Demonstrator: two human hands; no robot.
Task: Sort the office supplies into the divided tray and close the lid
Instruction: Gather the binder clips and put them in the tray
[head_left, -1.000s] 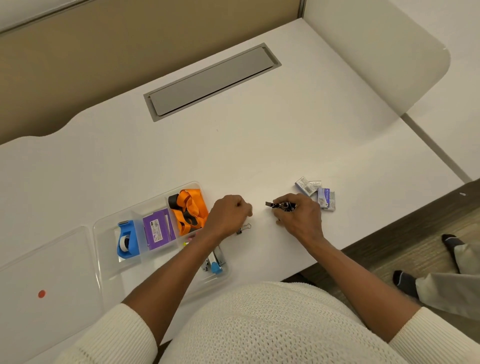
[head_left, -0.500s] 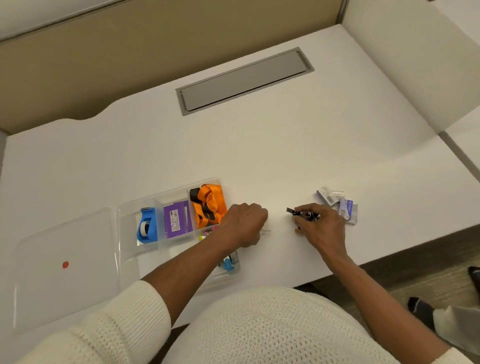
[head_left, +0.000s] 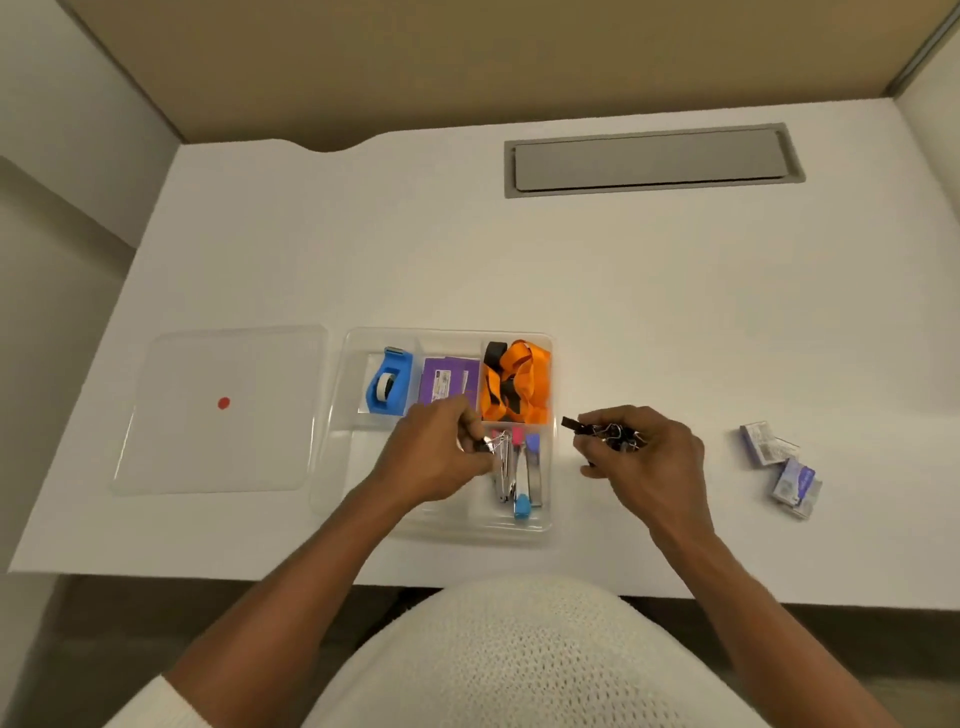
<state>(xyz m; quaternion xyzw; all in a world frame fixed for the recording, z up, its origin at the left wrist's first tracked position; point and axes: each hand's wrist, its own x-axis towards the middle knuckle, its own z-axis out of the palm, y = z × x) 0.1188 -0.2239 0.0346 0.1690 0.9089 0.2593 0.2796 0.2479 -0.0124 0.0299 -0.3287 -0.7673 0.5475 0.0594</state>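
Observation:
A clear divided tray (head_left: 332, 415) lies on the white desk. Its back compartments hold a blue tape dispenser (head_left: 389, 382), a purple packet (head_left: 447, 379) and an orange lanyard (head_left: 514, 387). Small staplers (head_left: 522, 478) lie in the front right compartment. My left hand (head_left: 441, 452) hovers over the tray, pinching a binder clip (head_left: 493, 444) above the staplers. My right hand (head_left: 644, 457) is just right of the tray, closed on a bunch of black binder clips (head_left: 597, 428). The clear lid (head_left: 223, 410) with a red dot lies flat left of the tray.
Two small staple boxes (head_left: 779, 467) lie on the desk to the right of my right hand. A grey cable hatch (head_left: 652, 160) is set into the desk at the back right. A tan partition runs behind the desk.
My left hand lifted a binder clip off the desk and carried it left over the tray. My right hand followed leftward with its clips. The camera view swung left.

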